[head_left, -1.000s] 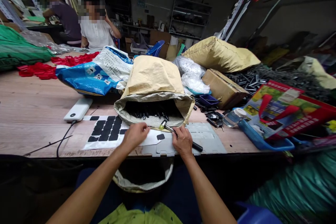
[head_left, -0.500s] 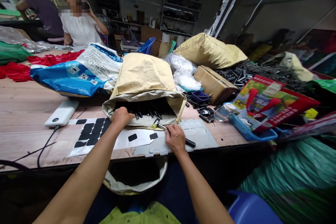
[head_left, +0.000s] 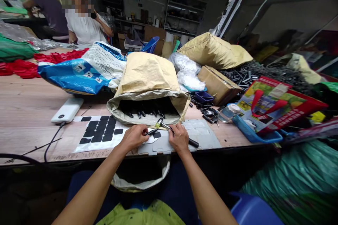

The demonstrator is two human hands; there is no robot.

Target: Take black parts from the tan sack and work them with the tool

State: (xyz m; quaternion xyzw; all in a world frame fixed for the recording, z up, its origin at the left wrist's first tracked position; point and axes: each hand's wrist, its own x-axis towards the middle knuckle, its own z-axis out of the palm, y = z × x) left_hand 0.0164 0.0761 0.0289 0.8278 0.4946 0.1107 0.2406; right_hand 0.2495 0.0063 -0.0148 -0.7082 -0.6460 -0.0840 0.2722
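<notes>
Pinching a slim, black rod [head_left: 152, 132] in left hand [head_left: 135, 136]; gripping a silver-shafted, yellow-tipped, black-handled hammer [head_left: 166, 126] in right hand [head_left: 179, 137].

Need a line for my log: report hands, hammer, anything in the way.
Left hand holds slim black piece. Right hand grips hammer, its head close to the piece. Open sack just beyond both hands.
</notes>
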